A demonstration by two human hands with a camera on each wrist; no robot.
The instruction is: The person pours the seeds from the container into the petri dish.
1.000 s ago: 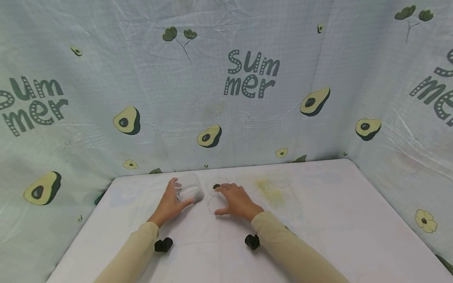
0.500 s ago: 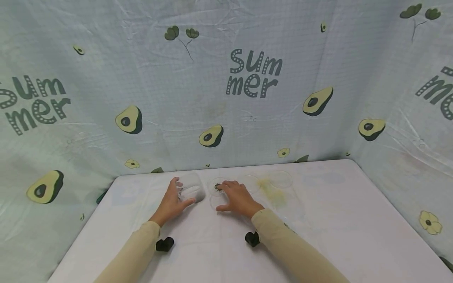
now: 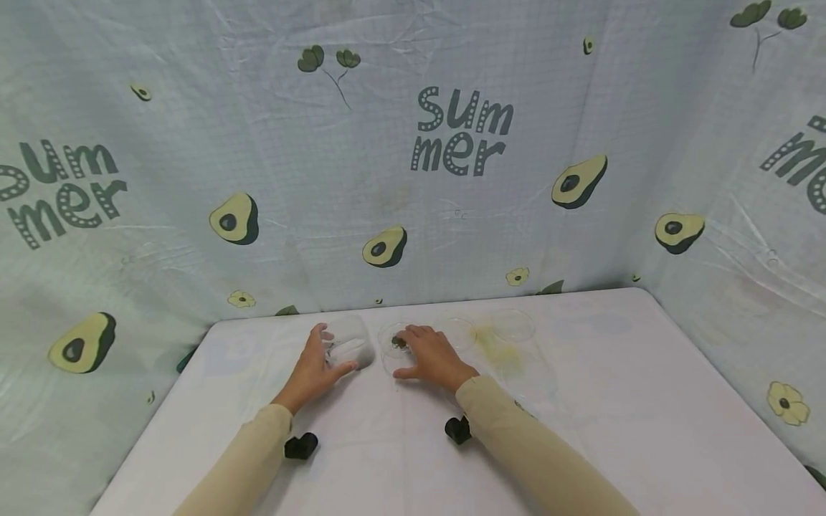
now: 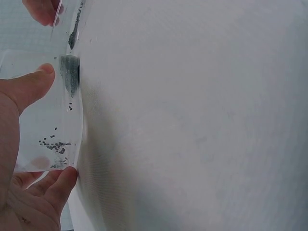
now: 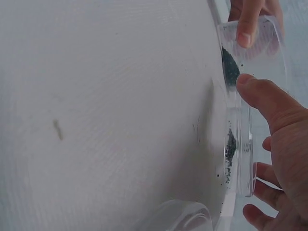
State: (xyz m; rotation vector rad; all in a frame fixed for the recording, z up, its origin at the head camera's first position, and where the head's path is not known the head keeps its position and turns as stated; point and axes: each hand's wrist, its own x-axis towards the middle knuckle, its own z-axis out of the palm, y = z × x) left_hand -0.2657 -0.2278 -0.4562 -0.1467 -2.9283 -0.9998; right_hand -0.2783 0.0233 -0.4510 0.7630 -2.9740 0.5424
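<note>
My left hand (image 3: pixel 316 373) grips a clear plastic container (image 3: pixel 353 348), thumb on the near side and fingers round the far left. Dark grains (image 4: pixel 70 77) are heaped at its base, and more cling to its wall in the left wrist view. To the right, my right hand (image 3: pixel 435 360) holds a clear round dish lid (image 5: pixel 245 154) between thumb and fingertips, low over the table. Below the lid lies a small pile of dark grains (image 5: pixel 231 144), within a clear round dish (image 3: pixel 382 337). The fingers partly cover that dish in the head view.
More clear round dishes or lids (image 3: pixel 513 310) lie to the right of my right hand on the white table (image 3: pixel 645 401). A yellow patch (image 3: pixel 500 351) shows beside them. A printed cloth (image 3: pixel 310 165) hangs behind the table's far edge.
My right hand has shifted slightly away from me, and the lid has moved with it further over the dish. My left hand has kept its hold on the container.
</note>
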